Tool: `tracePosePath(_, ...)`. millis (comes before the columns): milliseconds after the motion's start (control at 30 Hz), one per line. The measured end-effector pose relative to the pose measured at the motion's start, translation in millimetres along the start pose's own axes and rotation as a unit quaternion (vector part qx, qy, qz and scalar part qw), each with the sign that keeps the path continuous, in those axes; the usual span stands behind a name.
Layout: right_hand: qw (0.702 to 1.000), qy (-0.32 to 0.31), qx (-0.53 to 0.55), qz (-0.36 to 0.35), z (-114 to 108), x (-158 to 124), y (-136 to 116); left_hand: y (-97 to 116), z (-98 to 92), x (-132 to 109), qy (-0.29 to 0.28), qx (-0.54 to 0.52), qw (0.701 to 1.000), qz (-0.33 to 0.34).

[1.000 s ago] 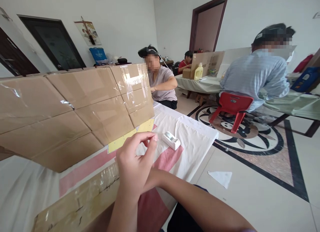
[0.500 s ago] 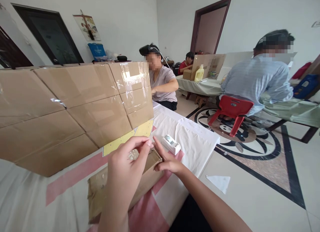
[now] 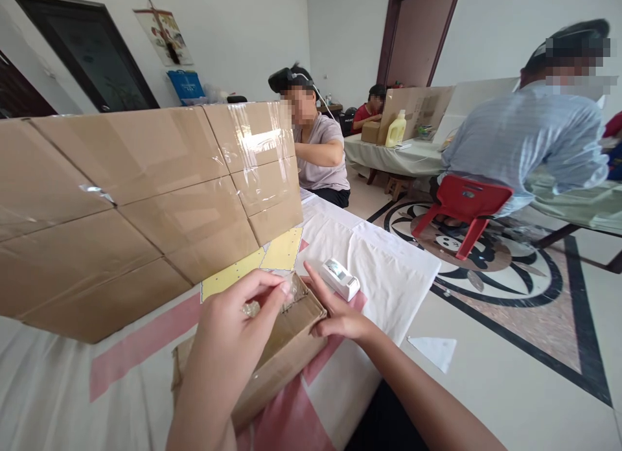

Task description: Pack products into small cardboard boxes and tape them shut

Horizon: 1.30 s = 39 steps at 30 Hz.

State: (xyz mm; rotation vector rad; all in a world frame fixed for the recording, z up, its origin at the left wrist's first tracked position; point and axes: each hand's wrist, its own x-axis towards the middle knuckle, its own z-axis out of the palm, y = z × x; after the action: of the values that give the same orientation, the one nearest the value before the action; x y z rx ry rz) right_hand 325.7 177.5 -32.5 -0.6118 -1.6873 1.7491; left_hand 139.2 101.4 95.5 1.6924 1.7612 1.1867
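A small open cardboard box [image 3: 286, 347] lies on the white and pink tablecloth [image 3: 379, 269] in front of me. My left hand [image 3: 233, 337] hovers over the box with thumb and fingers pinched on a small crumpled clear piece, perhaps tape. My right hand [image 3: 337, 315] rests against the box's right end, fingers pressed on its corner. A white tape dispenser [image 3: 340, 279] lies just beyond my right hand.
A tall wall of taped cardboard panels [image 3: 146, 198] stands on the table's left. Yellow sheets [image 3: 253, 266] lie at its base. A person sits at the table's far end; others sit at tables behind, one on a red chair [image 3: 464, 208]. White paper [image 3: 432, 350] lies on the floor.
The small box has come up onto the table in front of me. My right hand moved out from under my left arm to the box's right end. My left hand stays pinched.
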Motion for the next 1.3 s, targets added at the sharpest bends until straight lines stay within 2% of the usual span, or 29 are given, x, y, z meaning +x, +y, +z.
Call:
tracePosePath(300,1.0,-0.003,-0.007,0.016,0,-2,-2,-4,9.4,4,-0.031,0.008,0.999,0.027)
tracePosePath(667,0.999,-0.018,-0.05,-0.002,-3,-6,-1,-4,14.7,9,-0.04,0.036,0.998,0.016)
tracePosePath(867,0.997,-0.012,-0.08,-0.007,-6,-9,5,-6,17.2,13,-0.055,0.053,0.996,0.042)
tracePosePath(1033,0.995,-0.01,-0.099,-0.008,-8,-9,12,-2,16.9,10,-0.041,0.056,0.997,0.02)
tracePosePath(1300,0.995,-0.009,-0.1,0.016,-8,-12,7,4,14.9,7,-0.064,-0.005,0.998,-0.026)
